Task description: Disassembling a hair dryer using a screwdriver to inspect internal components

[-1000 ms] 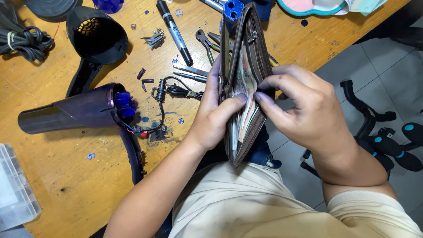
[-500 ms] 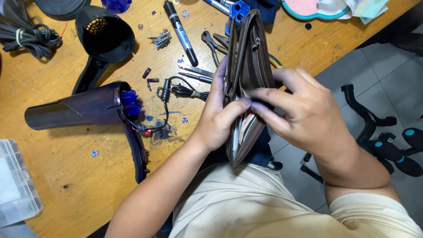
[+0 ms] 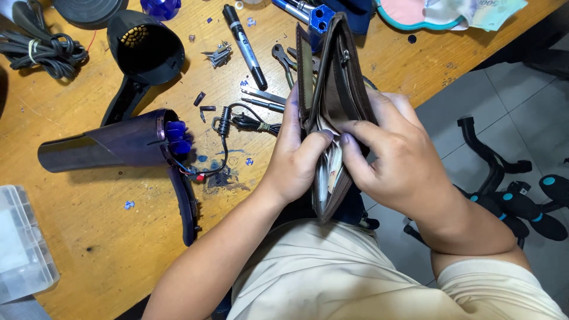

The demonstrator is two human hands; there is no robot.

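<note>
**Both hands pinched together at mid-chest**

The left hand [image 3: 296,160] curls inward, thumb pressing across toward the right. The right hand [image 3: 397,160] faces it, fingers bent, thumb and forefinger closed in a pinch. Both forearms angle up from the body, wrists bent.

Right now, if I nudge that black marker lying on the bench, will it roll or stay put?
The black marker is round-bodied and lies flat on the wooden bench, so it would probably roll sideways if pushed. It looks rigid and likely light, easy to pinch. The metal bits beside it might stop it on that side.
</note>
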